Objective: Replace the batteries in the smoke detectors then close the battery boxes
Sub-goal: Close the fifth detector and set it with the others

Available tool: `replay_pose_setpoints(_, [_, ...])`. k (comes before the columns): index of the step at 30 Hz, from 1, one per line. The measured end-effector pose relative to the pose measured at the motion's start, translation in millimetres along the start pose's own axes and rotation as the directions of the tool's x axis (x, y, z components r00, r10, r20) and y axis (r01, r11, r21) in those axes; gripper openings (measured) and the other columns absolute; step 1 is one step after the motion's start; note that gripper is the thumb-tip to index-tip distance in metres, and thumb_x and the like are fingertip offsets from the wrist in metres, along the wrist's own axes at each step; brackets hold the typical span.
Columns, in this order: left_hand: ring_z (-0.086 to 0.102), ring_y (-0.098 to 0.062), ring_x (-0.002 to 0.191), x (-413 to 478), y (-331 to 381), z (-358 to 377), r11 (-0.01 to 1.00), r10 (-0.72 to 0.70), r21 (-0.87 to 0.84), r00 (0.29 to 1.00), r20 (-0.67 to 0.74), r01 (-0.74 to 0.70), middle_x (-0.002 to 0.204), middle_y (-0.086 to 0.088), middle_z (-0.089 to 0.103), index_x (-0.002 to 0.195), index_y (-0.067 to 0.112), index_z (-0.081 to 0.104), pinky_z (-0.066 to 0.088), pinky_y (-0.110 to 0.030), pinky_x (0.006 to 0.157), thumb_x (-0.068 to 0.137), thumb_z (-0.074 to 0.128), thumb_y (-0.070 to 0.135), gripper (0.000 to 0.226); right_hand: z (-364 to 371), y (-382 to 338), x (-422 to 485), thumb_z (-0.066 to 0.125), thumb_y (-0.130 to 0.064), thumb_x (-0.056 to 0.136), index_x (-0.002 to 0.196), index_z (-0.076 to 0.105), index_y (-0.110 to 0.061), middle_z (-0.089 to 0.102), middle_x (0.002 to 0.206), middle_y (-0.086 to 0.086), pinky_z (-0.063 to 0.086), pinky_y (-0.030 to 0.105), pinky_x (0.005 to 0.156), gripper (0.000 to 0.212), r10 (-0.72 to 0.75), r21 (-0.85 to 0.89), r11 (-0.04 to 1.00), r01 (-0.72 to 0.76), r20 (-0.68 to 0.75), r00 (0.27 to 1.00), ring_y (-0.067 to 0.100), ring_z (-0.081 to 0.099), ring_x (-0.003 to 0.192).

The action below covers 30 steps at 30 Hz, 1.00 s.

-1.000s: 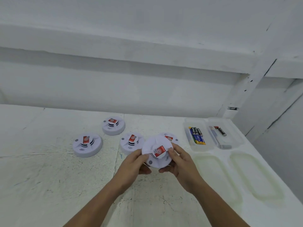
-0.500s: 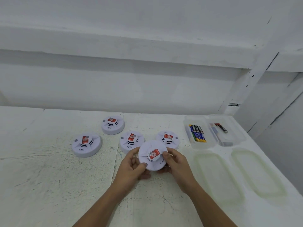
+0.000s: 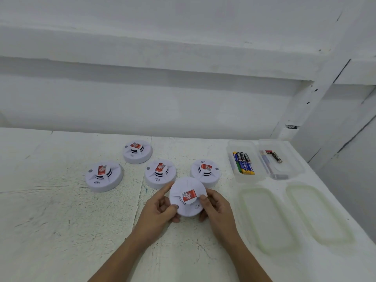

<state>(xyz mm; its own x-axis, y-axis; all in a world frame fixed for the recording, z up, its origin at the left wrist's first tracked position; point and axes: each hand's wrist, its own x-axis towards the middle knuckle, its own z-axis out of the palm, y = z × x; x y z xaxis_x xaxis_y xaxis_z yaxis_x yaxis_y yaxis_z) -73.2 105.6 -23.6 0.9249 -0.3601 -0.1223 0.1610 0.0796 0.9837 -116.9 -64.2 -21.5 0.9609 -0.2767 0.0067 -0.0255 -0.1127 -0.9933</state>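
Left hand (image 3: 157,210) and right hand (image 3: 216,208) grip 1 detector (image 3: 188,198) above the table (image 3: 50,220). 4 detectors (image 3: 160,173) rest behind it.

White table (image 3: 50,220): four detectors (image 3: 104,176), boxes (image 3: 249,179), lids (image 3: 266,218)

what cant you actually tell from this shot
Head view: the held smoke detector faces the camera, so its back, and any battery box there, is hidden by its own body.
Head view: print on its red label is too small to read.
Head view: the grey item in the right tray is blurred.
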Motion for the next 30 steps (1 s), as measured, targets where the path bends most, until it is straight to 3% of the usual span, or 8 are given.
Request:
replay_pose_setpoints(4, [0.06, -0.023, 0.064, -3, -2, 2, 1.0, 0.012, -0.009, 1.0, -0.021, -0.012, 0.072, -0.008, 0.06, 0.127, 0.033, 0.055, 0.057, -0.039, 0.068, 0.074, 0.059, 0.007, 0.06, 0, 3, 0, 0.055, -0.025, 0.094, 0.103, 0.066, -0.023, 0.07, 0.079, 0.002, 0.051, 0.03, 0.054, 0.015, -0.013, -0.021, 1.0, 0.013, 0.008, 1.0, 0.016, 0.057, 0.054])
replay_pose_setpoints(10, [0.06, -0.022, 0.064, -7, 1, 3, 0.999, 0.038, 0.029, 0.998, -0.044, -0.036, 0.081, -0.023, 0.06, 0.127, 0.035, 0.055, 0.056, -0.036, 0.067, 0.074, 0.058, 0.01, 0.058, 0, 6, -1, 0.054, -0.028, 0.094, 0.103, 0.065, -0.022, 0.069, 0.078, 0.002, 0.05, 0.03, 0.054, 0.016, -0.021, -0.051, 0.998, 0.022, 0.018, 1.0, 0.015, 0.057, 0.054])
replay_pose_setpoints(15, [0.058, -0.022, 0.065, -7, -2, 3, 0.999, 0.045, 0.02, 0.998, -0.042, -0.045, 0.079, -0.014, 0.063, 0.132, 0.03, 0.054, 0.053, -0.035, 0.065, 0.074, 0.06, 0.011, 0.061, -1, 6, -2, 0.054, -0.03, 0.093, 0.103, 0.065, -0.023, 0.069, 0.078, 0.003, 0.05, 0.028, 0.055, 0.017, -0.031, -0.063, 0.997, 0.033, 0.027, 0.999, 0.015, 0.057, 0.055])
replay_pose_setpoints(18, [0.066, -0.021, 0.078, -12, -2, 4, 0.992, 0.117, 0.054, 0.991, -0.063, -0.113, 0.093, -0.012, 0.069, 0.13, 0.028, 0.054, 0.057, -0.033, 0.071, 0.087, 0.058, -0.002, 0.053, -1, 7, -3, 0.056, -0.034, 0.092, 0.106, 0.065, -0.022, 0.069, 0.078, 0.003, 0.05, 0.026, 0.055, 0.021, -0.039, -0.064, 0.997, 0.041, 0.034, 0.999, 0.013, 0.057, 0.055])
replay_pose_setpoints(21, [0.068, -0.018, 0.087, -13, -1, 4, 0.992, 0.123, 0.004, 0.988, -0.096, -0.123, 0.091, -0.005, 0.07, 0.126, 0.026, 0.055, 0.057, -0.028, 0.073, 0.091, 0.053, -0.007, 0.048, -2, 7, -4, 0.059, -0.034, 0.09, 0.109, 0.065, -0.019, 0.069, 0.076, 0.001, 0.05, 0.023, 0.055, 0.025, -0.041, -0.059, 0.997, 0.044, 0.047, 0.998, 0.011, 0.059, 0.056])
replay_pose_setpoints(26, [0.066, -0.025, 0.091, -9, -6, -1, 0.99, 0.138, 0.034, 0.98, -0.14, -0.135, 0.098, -0.003, 0.068, 0.124, 0.033, 0.059, 0.058, -0.038, 0.079, 0.076, 0.069, 0.023, 0.049, -2, 9, -3, 0.065, -0.023, 0.088, 0.108, 0.064, -0.023, 0.07, 0.076, 0.002, 0.052, 0.023, 0.057, 0.02, -0.034, -0.066, 0.997, 0.038, 0.056, 0.998, 0.011, 0.061, 0.059])
replay_pose_setpoints(30, [0.065, -0.03, 0.097, -7, -11, -5, 0.986, 0.157, 0.075, 0.976, -0.15, -0.147, 0.104, 0.002, 0.067, 0.124, 0.039, 0.059, 0.055, -0.051, 0.086, 0.069, 0.068, 0.037, 0.055, -1, 10, -3, 0.068, -0.021, 0.086, 0.107, 0.064, -0.026, 0.07, 0.079, 0.0, 0.055, 0.025, 0.058, 0.022, -0.039, -0.069, 0.997, 0.043, 0.06, 0.997, 0.013, 0.064, 0.064])
